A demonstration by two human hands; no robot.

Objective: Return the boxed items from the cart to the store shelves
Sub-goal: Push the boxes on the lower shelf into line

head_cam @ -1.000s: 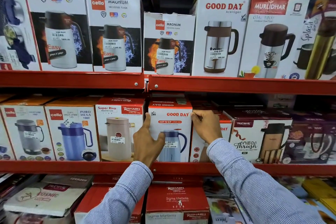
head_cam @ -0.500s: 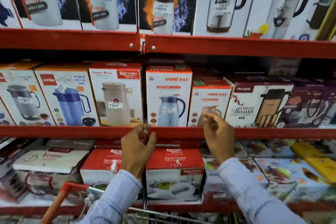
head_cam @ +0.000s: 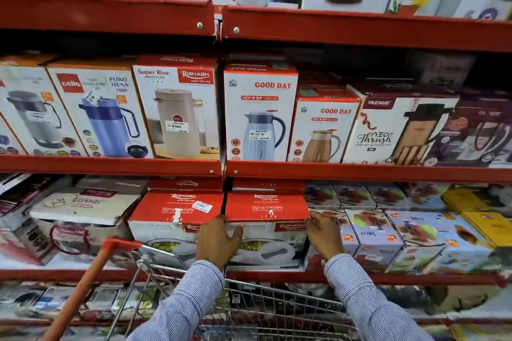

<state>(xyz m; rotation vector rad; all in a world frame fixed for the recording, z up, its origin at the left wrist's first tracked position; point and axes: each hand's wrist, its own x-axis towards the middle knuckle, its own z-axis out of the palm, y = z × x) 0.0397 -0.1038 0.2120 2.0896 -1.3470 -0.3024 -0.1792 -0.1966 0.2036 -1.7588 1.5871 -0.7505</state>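
Observation:
The white and red Good Day Hot N Sip box (head_cam: pixel 260 113) stands upright on the middle shelf (head_cam: pixel 360 171), with neither hand on it. My left hand (head_cam: pixel 217 241) is lower down, fingers spread, in front of the left edge of a red Rishabh Sigma Marbella box (head_cam: pixel 266 209) on the shelf below. My right hand (head_cam: pixel 324 232) hovers with loosely curled fingers by that box's right corner. I cannot tell whether either hand touches it. Neither hand holds anything. The wire cart (head_cam: pixel 263 310) is right below my arms.
The cart's orange handle (head_cam: pixel 83 285) slants up at the lower left. A second Rishabh box (head_cam: pixel 177 209) sits left of the first, and juicer boxes (head_cam: pixel 371 232) to its right. Flask boxes fill the middle shelf; a smaller Good Day box (head_cam: pixel 324 130) stands beside the large one.
Both hands let go of the Good Day box on the middle shelf and dropped to the lower shelf. The view tilted down, bringing the cart into sight.

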